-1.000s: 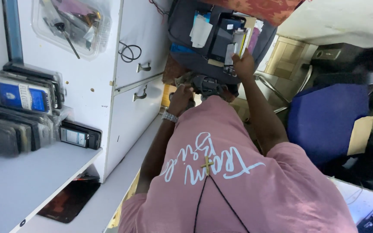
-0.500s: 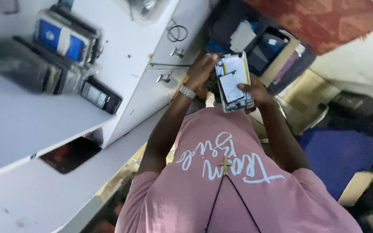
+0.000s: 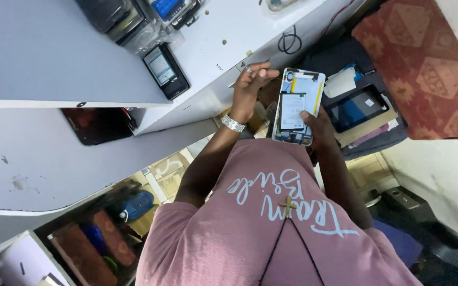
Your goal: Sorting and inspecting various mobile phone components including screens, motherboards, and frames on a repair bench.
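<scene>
My right hand [image 3: 318, 128] grips the lower edge of an opened tablet [image 3: 298, 105] and holds it up over my pink shirt [image 3: 271, 228]. The tablet's back cover is off, so its white inside, flat battery and yellow strips show. My left hand [image 3: 250, 87], with a silver bracelet on the wrist, is just left of the tablet's top corner. Its fingers are pinched together, and I cannot make out anything between them. It hovers close to the white cabinet front [image 3: 208, 92].
A dark phone [image 3: 165, 69] and several bagged phones [image 3: 128, 18] lie on the white cabinet, with a coiled black cable [image 3: 290, 39]. A second dark-screened tablet [image 3: 357, 107] rests on a dark bag by a red patterned cushion [image 3: 425, 63]. A blue bottle [image 3: 136, 205] stands below.
The tablet came out of the dark bag and toward my chest in my right hand. My left hand has come off its edge and pinched shut beside it.
</scene>
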